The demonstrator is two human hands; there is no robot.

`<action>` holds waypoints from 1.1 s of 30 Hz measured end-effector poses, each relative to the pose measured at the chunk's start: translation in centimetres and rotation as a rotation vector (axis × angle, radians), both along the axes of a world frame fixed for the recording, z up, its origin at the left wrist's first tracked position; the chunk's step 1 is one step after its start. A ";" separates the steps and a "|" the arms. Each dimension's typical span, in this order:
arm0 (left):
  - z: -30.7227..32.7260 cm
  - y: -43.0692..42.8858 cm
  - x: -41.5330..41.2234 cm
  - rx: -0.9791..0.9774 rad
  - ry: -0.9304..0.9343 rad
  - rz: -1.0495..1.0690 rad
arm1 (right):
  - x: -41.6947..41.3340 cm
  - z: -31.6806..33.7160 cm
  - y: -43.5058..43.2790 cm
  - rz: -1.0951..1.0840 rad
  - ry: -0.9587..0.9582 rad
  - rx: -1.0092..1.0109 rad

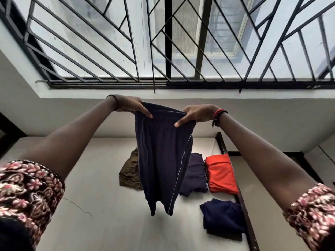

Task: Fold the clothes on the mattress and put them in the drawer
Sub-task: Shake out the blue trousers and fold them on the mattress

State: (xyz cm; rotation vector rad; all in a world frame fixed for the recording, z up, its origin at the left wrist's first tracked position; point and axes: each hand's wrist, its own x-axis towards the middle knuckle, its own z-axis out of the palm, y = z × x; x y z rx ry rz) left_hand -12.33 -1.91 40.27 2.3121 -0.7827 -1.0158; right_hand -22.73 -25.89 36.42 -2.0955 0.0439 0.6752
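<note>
Both arms stretched fwd, holding navy shorts [161, 160] up in the air over the mattress [101, 205]. Left hand [129, 105] grips one end of the waistband, fingers curled over the top edge, thumb pressed on the front of the cloth. Right hand [196, 114] does the same at the other end, thumb on the front, fingers wrapped behind. Waistband pulled fairly taut btwn the two hands; shorts hang straight down, legs together, thin pale stripe running down the right side seam. Hem clear of the mattress, not touching it.

On the mattress behind/below: crumpled olive garment [129, 173] at the left, partly hidden by the shorts. Right of the shorts, a folded dark navy piece [194, 174], w/ a folded orange piece [220, 173] just beside it on its right, edges touching or nearly. Nearer the camera, a folded dark blue piece [223, 218] by the mattress's right edge, against the dark bed frame [243, 201].

Black band on left wrist, red and dark bracelets on right. Floral sleeves [27, 189] at both upper arms. Barred window [166, 38] above the wall. No drawer or other container in view.
</note>
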 end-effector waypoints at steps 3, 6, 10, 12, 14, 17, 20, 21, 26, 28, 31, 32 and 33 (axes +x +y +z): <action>-0.4 -0.2 1.0 -0.028 -0.182 0.032 | 1.8 -0.3 0.6 -0.068 -0.147 -0.111; 0.3 -0.5 2.0 -0.128 -0.377 0.060 | 3.6 0.9 1.4 -0.187 -0.389 -0.259; 2.2 -0.4 3.5 -0.292 -0.651 0.075 | 4.9 3.2 2.3 -0.360 -0.692 -0.398; 2.7 0.2 3.5 -0.372 -0.730 0.073 | 4.7 3.9 3.2 -0.447 -0.771 -0.485; 2.3 1.3 2.7 -0.478 -0.718 0.047 | 3.9 3.7 4.4 -0.484 -0.830 -0.548; -1.4 3.5 1.3 -0.550 -0.667 -0.055 | 1.4 0.8 6.2 -0.419 -0.830 -0.622; -8.2 6.1 -1.0 -0.488 -0.538 -0.080 | -1.6 -5.4 8.4 -0.324 -0.740 -0.680; -10.8 7.0 -2.2 -0.448 -0.522 -0.087 | -2.8 -7.7 9.3 -0.304 -0.699 -0.672; -26.0 12.1 -8.7 -0.219 -0.565 -0.224 | -9.2 -21.8 13.8 -0.161 -0.511 -0.614; -32.8 14.0 -11.2 -0.137 -0.544 -0.318 | -11.7 -28.3 15.6 -0.108 -0.450 -0.580; -41.9 16.5 -15.3 -0.016 -0.447 -0.424 | -15.7 -37.0 18.3 0.001 -0.305 -0.587; -43.4 17.2 -16.5 0.041 -0.418 -0.454 | -16.9 -38.8 18.8 0.035 -0.291 -0.591; -45.3 18.0 -17.9 0.063 -0.391 -0.478 | -18.2 -40.4 19.5 0.053 -0.272 -0.573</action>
